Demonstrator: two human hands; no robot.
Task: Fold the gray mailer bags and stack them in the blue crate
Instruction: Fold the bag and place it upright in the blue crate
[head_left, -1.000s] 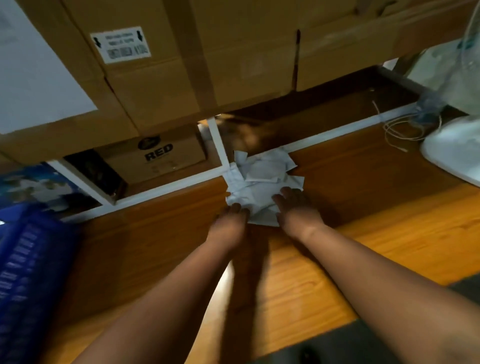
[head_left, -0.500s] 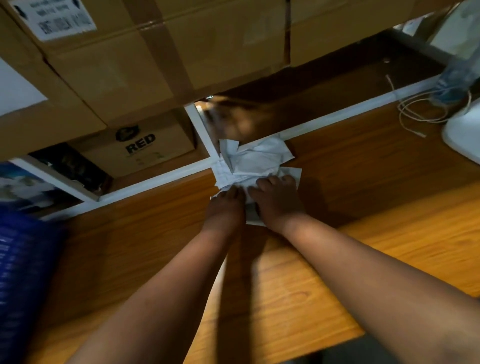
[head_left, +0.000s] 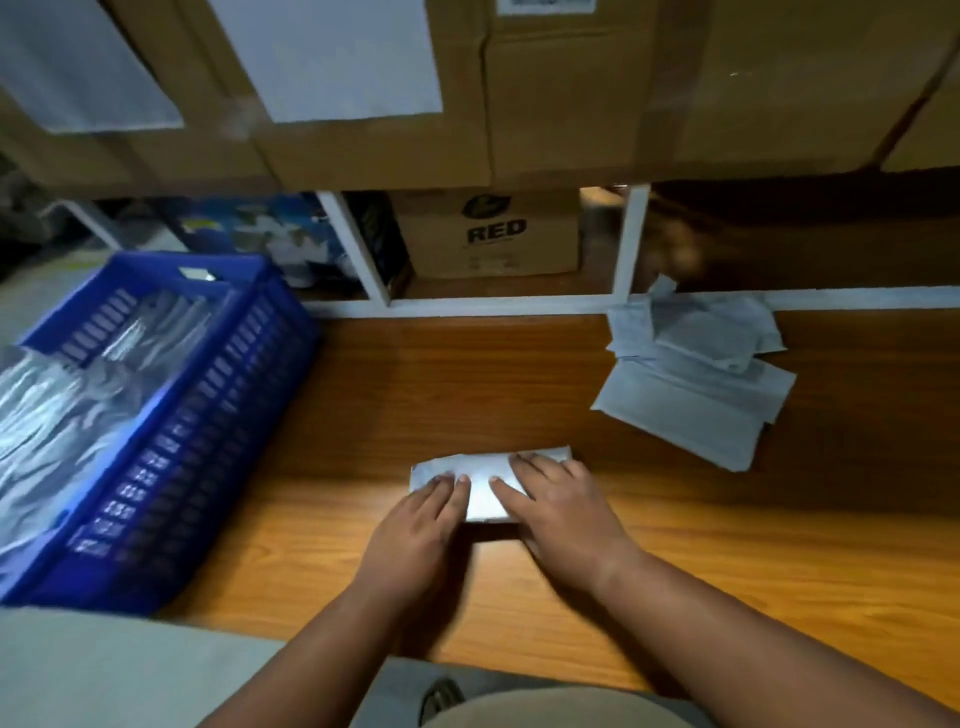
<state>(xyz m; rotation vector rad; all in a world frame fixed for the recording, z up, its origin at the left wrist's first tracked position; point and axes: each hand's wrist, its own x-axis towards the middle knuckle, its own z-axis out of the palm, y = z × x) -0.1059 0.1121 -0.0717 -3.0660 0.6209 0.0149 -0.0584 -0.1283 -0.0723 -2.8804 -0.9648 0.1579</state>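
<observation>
both hands lie flat on one folded gray mailer bag (head_left: 485, 486) near the front middle of the wooden tabletop (head_left: 779, 561). the left hand (head_left: 415, 535) has its fingers straight and together, pressing the bag's left half; the right hand (head_left: 563, 512) spreads straight fingers over the right half, fingertips near the bag's far edge. neither hand curls round anything — both press down, palms flat. the bag's left end and far edge show past the fingers; its near edge shows only in the gap between the two hands.

bare wood runs left from the bag to the blue crate (head_left: 171, 467), which sits at the table's left edge, its slotted wall well apart from the left hand. inside it lie shiny silver-gray bags (head_left: 57, 410), blurred, so i cannot tell how they are stacked.

to the right and farther back, a loose pile of unfolded gray mailer bags (head_left: 691, 374) rests against the white rail (head_left: 467, 304) at the table's back edge — an open strip of wood lies between this pile and the right hand. behind the rail stands a small carton marked "RED" (head_left: 493, 234), and large cardboard boxes (head_left: 571, 88) overhang above.
</observation>
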